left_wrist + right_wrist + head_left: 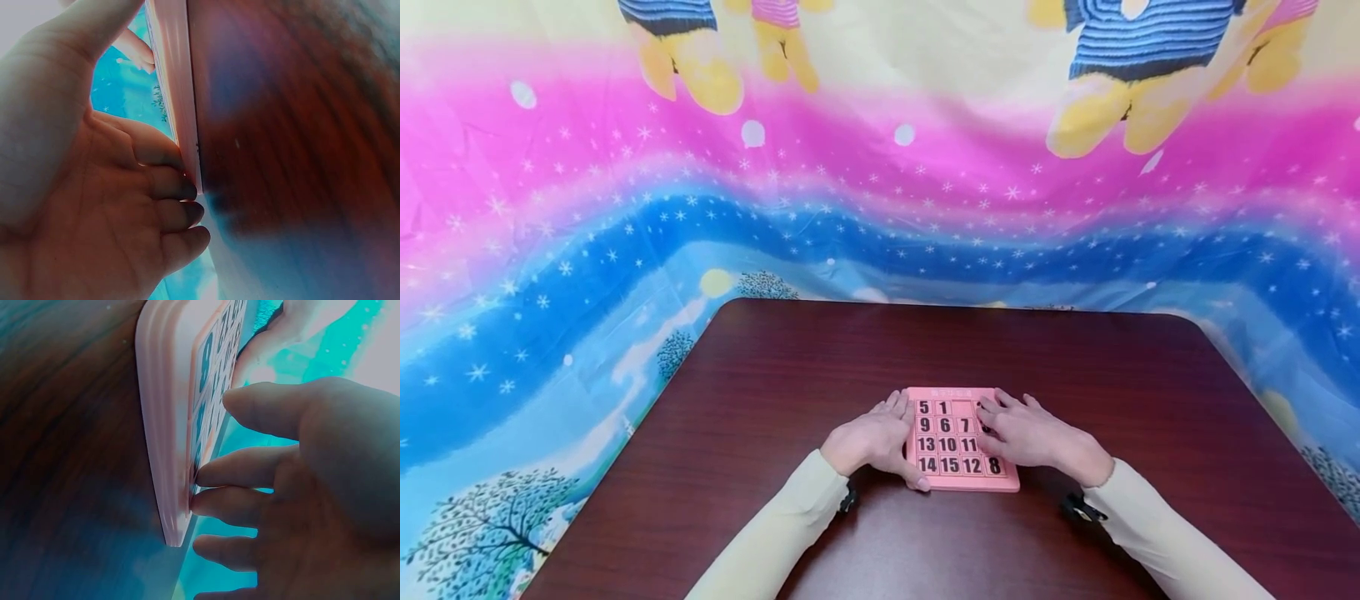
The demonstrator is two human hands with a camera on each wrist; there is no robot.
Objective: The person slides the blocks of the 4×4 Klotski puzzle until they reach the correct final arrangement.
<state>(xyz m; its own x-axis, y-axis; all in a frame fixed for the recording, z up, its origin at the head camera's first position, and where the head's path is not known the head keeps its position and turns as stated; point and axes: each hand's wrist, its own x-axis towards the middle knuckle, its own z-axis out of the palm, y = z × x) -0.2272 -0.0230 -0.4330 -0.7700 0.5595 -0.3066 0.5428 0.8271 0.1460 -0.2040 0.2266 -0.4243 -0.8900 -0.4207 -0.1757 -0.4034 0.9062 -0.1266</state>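
A pink number slide puzzle lies flat on the table, its square tiles printed with black numerals. In the top row, a gap shows right of the 1 tile. My left hand holds the puzzle's left side, the thumb at its near left corner. Its fingertips touch the pink side wall in the left wrist view. From the right, my right hand reaches over the board, fingertips on the upper right tiles and covering some numbers. In the right wrist view, fingers lie fairly straight against the tiled face.
The dark brown wooden table extends around the puzzle on every side. Behind it hangs a colourful printed cloth that meets the table's far edge. Black wrist straps show below the cream sleeves.
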